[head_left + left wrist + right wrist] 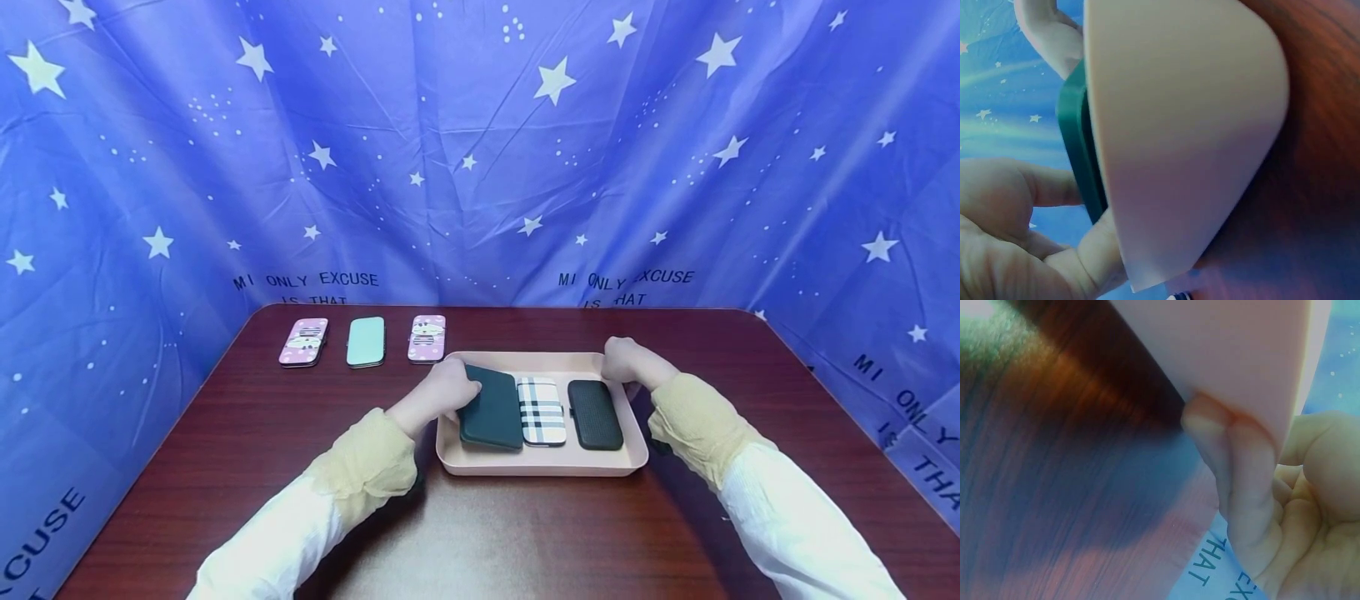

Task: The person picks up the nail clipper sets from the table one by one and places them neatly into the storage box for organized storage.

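Note:
A pale pink tray (542,468) holds a plaid case (542,421), a black textured case (596,415) and a dark green case (491,410). At the tray's left end my left hand (441,388) pinches the green case, thumb on its top. That case sits tilted, and in the left wrist view its green edge (1075,134) rises above the tray rim. My right hand (636,363) grips the tray's far right corner. In the right wrist view, curled fingers (1249,478) press the tray's outer wall (1241,350) from outside, with the thumb side over the rim.
Behind the tray, toward the back left, lie a pink patterned case (304,342), a mint green case (366,342) and another pink patterned case (427,339). The dark red wooden table (247,467) ends at a blue star-printed curtain (480,167).

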`<action>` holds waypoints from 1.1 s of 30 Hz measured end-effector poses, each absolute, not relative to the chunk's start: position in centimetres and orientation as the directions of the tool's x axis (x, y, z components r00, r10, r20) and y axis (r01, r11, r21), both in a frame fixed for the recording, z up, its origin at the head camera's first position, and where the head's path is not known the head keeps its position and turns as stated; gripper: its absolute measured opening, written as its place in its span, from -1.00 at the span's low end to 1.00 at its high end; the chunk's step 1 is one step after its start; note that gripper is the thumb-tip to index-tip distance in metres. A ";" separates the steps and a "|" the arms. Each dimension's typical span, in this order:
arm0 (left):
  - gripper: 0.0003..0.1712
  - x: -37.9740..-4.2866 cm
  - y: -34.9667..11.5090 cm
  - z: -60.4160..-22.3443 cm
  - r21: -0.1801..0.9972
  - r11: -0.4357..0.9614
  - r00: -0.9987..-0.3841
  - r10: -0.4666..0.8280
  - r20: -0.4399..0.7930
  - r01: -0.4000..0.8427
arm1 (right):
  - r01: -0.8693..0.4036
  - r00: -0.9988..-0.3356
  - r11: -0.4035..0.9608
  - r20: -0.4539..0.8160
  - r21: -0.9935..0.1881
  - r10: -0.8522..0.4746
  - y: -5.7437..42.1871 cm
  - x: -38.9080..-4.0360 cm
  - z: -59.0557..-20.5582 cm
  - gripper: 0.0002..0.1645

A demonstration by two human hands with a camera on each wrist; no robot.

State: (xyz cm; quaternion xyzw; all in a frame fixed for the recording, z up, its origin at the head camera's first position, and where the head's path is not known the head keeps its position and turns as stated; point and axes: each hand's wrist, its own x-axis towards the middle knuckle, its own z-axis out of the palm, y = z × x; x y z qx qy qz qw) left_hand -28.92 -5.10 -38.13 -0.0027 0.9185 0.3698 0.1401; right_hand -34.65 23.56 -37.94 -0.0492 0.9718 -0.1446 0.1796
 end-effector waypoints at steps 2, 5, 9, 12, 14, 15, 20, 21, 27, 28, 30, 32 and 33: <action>-0.45 -28.9 -4.9 -37.9 0.623 0.776 -0.958 0.099 -0.270 -0.095 | -0.043 -0.931 0.952 -0.333 -0.302 -0.148 23.5 -34.6 -37.9 -0.81; -0.41 -29.0 -4.7 -37.7 0.548 0.833 -0.951 0.103 -0.292 -0.078 | -0.045 -0.932 0.950 -0.329 -0.309 -0.151 23.5 -34.5 -37.9 -0.77; -0.31 -29.5 -4.4 -37.9 0.508 0.858 -0.944 0.099 -0.315 -0.079 | -0.049 -0.933 0.950 -0.325 -0.310 -0.154 23.4 -34.5 -37.9 -0.75; -0.20 -29.8 -4.0 -38.3 0.454 0.890 -0.951 0.100 -0.294 -0.047 | -0.050 -0.934 0.950 -0.322 -0.308 -0.153 23.4 -34.5 -37.8 -0.74; -0.05 -30.3 -3.8 -39.3 0.366 0.931 -0.961 0.113 -0.251 0.014 | -0.048 -0.934 0.949 -0.323 -0.311 -0.152 23.3 -34.5 -37.8 -0.75; 0.02 -30.4 -3.6 -39.4 0.322 0.946 -0.963 0.115 -0.242 0.032 | -0.046 -0.935 0.949 -0.322 -0.311 -0.151 23.3 -34.5 -37.8 -0.75; 0.16 -29.9 -2.9 -38.6 0.109 0.988 -0.959 0.135 -0.251 0.110 | -0.039 -0.934 0.952 -0.327 -0.304 -0.143 23.3 -34.5 -37.9 -0.74; 0.14 -29.9 -2.8 -38.5 0.073 0.989 -0.958 0.143 -0.250 0.129 | -0.039 -0.934 0.953 -0.327 -0.302 -0.142 23.3 -34.5 -38.0 -0.73; 0.02 -29.8 -2.4 -38.0 -0.054 0.980 -0.953 0.173 -0.250 0.192 | -0.033 -0.933 0.955 -0.332 -0.296 -0.135 23.3 -34.3 -37.9 -0.70; 0.01 -29.8 -2.4 -37.8 -0.040 0.982 -0.953 0.170 -0.252 0.186 | -0.032 -0.933 0.955 -0.333 -0.295 -0.134 23.3 -34.3 -37.9 -0.71; 0.00 -29.8 -2.5 -37.6 0.020 0.987 -0.953 0.158 -0.259 0.158 | -0.026 -0.933 0.955 -0.336 -0.296 -0.130 23.3 -34.4 -37.9 -0.73; -0.01 -29.8 -2.6 -37.3 0.091 0.988 -0.952 0.144 -0.270 0.124 | -0.018 -0.932 0.954 -0.340 -0.301 -0.125 23.3 -34.5 -38.0 -0.74; 0.00 -29.9 -2.7 -37.2 0.119 0.987 -0.952 0.139 -0.274 0.110 | -0.017 -0.931 0.952 -0.343 -0.306 -0.126 23.3 -34.5 -38.0 -0.74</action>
